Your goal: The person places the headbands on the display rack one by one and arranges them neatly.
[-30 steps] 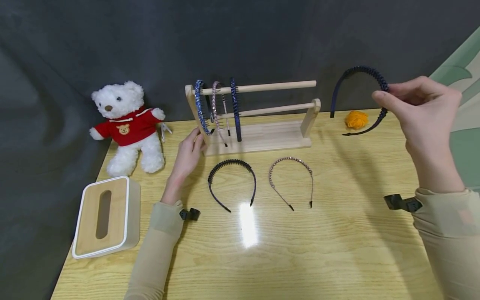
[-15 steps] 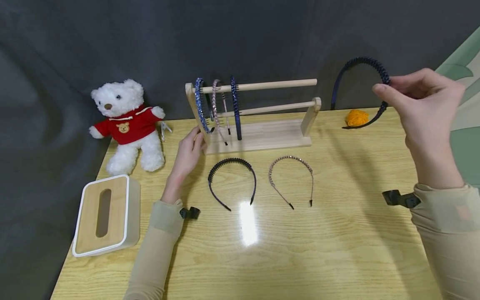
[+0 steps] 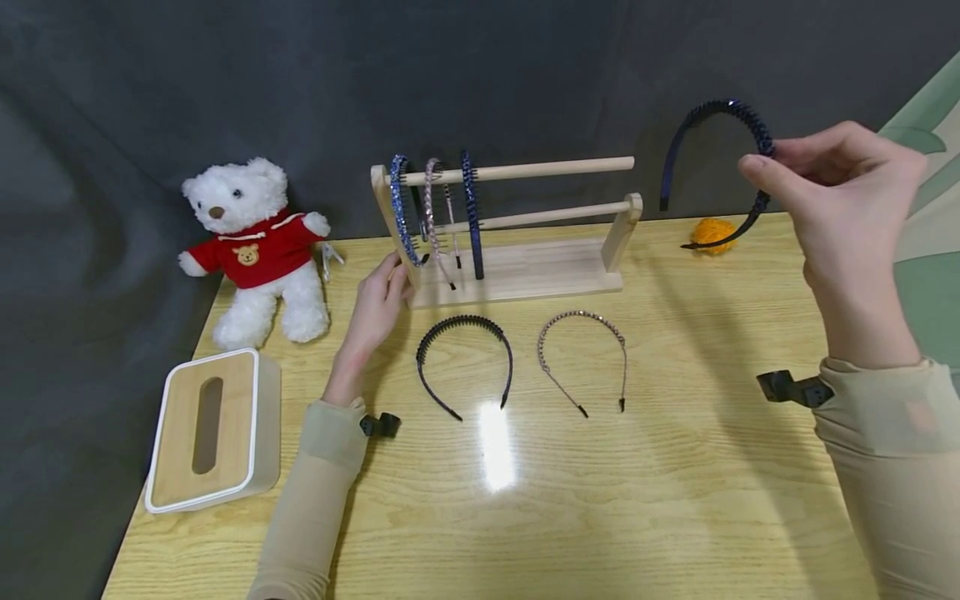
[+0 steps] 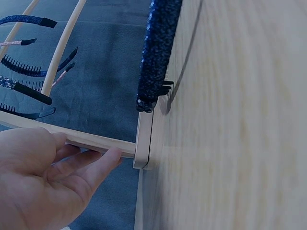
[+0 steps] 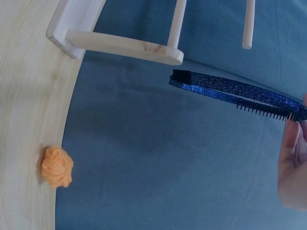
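Raised slightly since a second ago, the right hand carries a dark blue headband above the table, right of the rack. Its thumb and fingers pinch one side, likely to leave both ends free. Nearest, a tissue box stands at left; a black headband and a pink headband lie flat and apart. Beyond them, the left hand grips the left post between thumb and fingers, presumably to steady the rack. Three hanging headbands gather toward that post on the upper bar, whose right end is unblocked, apparently for sliding bands on. Farther back sit a teddy bear and an orange puff.
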`<state>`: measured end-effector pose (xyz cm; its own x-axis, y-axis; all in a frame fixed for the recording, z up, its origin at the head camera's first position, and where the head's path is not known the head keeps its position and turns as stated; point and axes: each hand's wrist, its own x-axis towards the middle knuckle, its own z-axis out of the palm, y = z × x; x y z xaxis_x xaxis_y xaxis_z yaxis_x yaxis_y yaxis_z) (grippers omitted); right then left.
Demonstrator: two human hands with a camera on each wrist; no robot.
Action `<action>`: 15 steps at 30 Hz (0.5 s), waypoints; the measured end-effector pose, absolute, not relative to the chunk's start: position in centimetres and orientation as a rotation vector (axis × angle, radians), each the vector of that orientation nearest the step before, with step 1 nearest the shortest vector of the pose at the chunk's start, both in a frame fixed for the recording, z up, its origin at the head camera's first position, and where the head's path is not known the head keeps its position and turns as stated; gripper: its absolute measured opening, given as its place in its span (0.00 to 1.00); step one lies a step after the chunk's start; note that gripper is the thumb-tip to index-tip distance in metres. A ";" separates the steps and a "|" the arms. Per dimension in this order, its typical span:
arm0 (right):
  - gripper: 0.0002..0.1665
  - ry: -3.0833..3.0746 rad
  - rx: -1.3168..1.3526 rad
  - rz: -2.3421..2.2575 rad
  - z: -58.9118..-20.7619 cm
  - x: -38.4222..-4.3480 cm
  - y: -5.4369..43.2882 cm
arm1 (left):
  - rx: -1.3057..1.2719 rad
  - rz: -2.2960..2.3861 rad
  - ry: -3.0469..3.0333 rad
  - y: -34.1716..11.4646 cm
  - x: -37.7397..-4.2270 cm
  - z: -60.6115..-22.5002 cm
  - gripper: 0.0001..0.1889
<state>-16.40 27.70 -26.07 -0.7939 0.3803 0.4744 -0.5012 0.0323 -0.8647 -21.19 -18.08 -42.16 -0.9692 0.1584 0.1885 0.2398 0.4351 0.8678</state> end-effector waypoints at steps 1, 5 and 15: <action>0.16 -1.699 0.123 1.819 -26.0 -16.4 27.6 | -0.361 -1.591 -2.593 -18.0 -21.2 -42.2 0.24; 0.15 -1.700 0.137 1.810 -25.9 -16.5 27.3 | -0.356 -1.599 -2.594 -18.0 -21.2 -42.1 0.24; 0.13 -1.730 0.157 1.771 -25.5 -16.6 26.5 | -0.351 -1.588 -2.596 -18.0 -21.3 -42.1 0.23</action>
